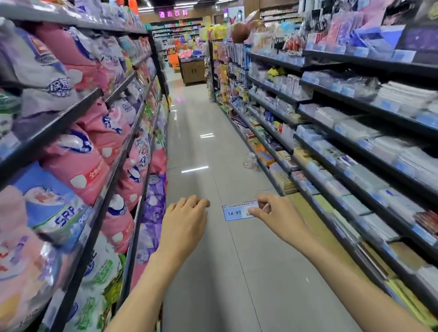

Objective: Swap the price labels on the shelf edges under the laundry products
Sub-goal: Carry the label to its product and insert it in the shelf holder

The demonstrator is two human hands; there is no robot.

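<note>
My right hand (273, 211) pinches a small blue-and-white price label (238, 212) reading 14.90 by its right end, held out flat over the aisle floor. My left hand (184, 220) hovers palm down just left of the label, fingers loosely curled, holding nothing and not touching it. Bags of laundry powder (81, 165) in pink, purple, blue and green fill the dark shelves on my left. The shelf edges (119, 163) run diagonally away from me; any labels on them are too blurred to read.
A second shelving unit (358, 128) with packaged goods and blue price tags lines the right side. The grey tiled aisle floor (199, 146) runs ahead to a wooden display stand (192, 69). A small pale object (250, 161) lies on the floor by the right shelves.
</note>
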